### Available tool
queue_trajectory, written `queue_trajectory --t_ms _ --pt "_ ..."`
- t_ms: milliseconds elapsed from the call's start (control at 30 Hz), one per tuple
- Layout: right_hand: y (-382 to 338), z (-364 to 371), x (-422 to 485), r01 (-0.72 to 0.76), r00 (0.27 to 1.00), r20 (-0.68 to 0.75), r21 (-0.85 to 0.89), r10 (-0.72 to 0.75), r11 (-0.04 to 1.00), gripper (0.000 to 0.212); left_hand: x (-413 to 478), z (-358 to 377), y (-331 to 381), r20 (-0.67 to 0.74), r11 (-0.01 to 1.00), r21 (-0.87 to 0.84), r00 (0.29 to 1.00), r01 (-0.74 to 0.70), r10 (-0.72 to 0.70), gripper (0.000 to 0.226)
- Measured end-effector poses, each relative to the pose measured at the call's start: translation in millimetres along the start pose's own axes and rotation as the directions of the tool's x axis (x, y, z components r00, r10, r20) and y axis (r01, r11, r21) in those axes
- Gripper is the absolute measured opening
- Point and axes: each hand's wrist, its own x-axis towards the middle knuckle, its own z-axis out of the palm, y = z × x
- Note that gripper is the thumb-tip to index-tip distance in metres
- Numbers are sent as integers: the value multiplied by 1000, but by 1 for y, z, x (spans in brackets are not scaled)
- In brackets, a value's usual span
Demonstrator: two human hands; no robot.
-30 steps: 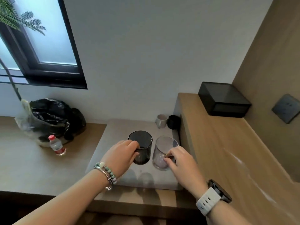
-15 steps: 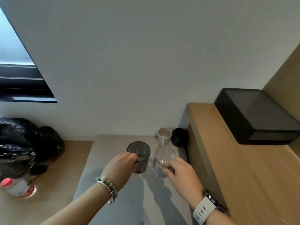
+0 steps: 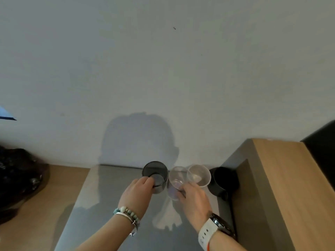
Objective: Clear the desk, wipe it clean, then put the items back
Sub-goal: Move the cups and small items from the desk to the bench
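Plain white wall (image 3: 163,69) with soft shadow (image 3: 137,140); raised wooden shelf (image 3: 290,187) right; window corner (image 3: 6,115) far left.

I count four cups, 12 to 2 o'clock: one smoked glass (image 3: 154,170), one clear glass (image 3: 176,177), one white cup (image 3: 199,175), one black mug (image 3: 224,180). One black bag (image 3: 18,178) at 9. One dark box (image 3: 322,151) at 3, probably.

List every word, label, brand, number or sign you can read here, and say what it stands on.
No text can be read in this view.
The dark glass, clear glass, white cup and black mug: no print shows.
The watch: face dark, nothing legible.
The black bag: no lettering shows.
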Motion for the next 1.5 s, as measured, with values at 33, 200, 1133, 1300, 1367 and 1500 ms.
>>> queue_trajectory --t_ms 33,200,1133,1300,1367,1500 --pt "6 5 15 0 1000 2 -2 0 1000 18 9 11 -5 -7 1000 0 1000 10 -10 51" --pt "30 40 69 -24 999 -28 -19 23 1000 24 35 57 -27 77 997 52 995 63 -67 51" --pt "31 45 66 -48 998 -54 -74 44 996 25 38 64 -8 295 993 -39 950 113 -96 43" --pt "11 -11 25 -46 989 -147 -164 21 985 23 49 -4 27 222 993 28 969 -118 109 30" --pt "2 -39 5 -52 979 -205 -219 6 974 25 56 -43 51 176 982 44 969 -184 173 24" --pt "-11 -102 -48 -89 940 -341 -253 -3 963 28 64 -110 109 153 974 12 963 -228 223 30"
